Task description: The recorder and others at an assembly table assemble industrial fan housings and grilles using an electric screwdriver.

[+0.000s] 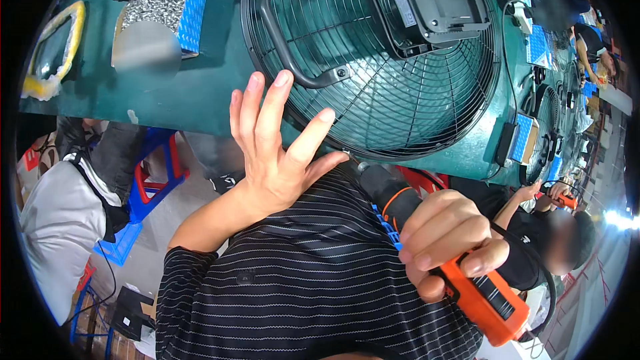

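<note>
Shirt [293, 280] nearest; driver [492, 303] by the fan's near rim

Table [213, 97]: 1, under the fan [373, 120]. Fan: 1 close by, flat, its 1 bracket [450, 3] up, presumably for access to that side. Driver: 1, probably gripped mid-body for control. Box [193, 23]: 1 left of the fan, likely placed for reach. Hands: 2; right hand [450, 240] wrapped around driver; left hand [273, 147] spread, empty, at the fan's near-left rim, contact unclear. Metal bits [157, 3]: many, in box, uncountable.

fan [383, 87] on table [217, 93], box [194, 17] left of it, electric screwdriver [490, 303] before it
</note>
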{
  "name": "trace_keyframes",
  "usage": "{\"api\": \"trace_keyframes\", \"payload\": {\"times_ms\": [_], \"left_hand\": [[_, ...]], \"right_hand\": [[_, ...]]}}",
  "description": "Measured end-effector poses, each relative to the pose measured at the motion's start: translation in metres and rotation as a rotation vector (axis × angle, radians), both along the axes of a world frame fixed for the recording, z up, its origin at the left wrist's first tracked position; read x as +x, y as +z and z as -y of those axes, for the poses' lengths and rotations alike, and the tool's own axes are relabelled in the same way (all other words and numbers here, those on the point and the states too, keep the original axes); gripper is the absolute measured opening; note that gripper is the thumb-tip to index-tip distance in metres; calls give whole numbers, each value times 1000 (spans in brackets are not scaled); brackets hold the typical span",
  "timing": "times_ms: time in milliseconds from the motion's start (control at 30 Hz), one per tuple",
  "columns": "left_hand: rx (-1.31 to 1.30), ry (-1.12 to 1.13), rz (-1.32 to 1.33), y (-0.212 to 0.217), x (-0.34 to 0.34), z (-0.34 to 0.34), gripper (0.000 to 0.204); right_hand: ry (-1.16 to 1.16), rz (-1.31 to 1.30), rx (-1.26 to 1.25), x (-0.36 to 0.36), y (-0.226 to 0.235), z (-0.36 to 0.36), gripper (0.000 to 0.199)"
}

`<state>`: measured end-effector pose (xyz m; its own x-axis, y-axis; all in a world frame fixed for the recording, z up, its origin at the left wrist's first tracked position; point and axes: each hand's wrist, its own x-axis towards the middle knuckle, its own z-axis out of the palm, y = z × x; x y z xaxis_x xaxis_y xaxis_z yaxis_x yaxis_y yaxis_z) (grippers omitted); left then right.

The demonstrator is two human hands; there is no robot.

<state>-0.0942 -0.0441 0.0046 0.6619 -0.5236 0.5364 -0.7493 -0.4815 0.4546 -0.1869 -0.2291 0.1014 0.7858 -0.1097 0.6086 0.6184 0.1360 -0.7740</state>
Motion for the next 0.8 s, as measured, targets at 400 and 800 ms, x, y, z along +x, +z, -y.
{"api": "trace_keyframes", "payload": {"times_ms": [400,800], "left_hand": [[60,1,-20,-16,-9,2,81],[-139,-34,232,-25,-20,5,24]], "right_hand": [[-25,-15,51,1,-1,-4,45],[-179,32,-3,-8,-2,9,48]]}}
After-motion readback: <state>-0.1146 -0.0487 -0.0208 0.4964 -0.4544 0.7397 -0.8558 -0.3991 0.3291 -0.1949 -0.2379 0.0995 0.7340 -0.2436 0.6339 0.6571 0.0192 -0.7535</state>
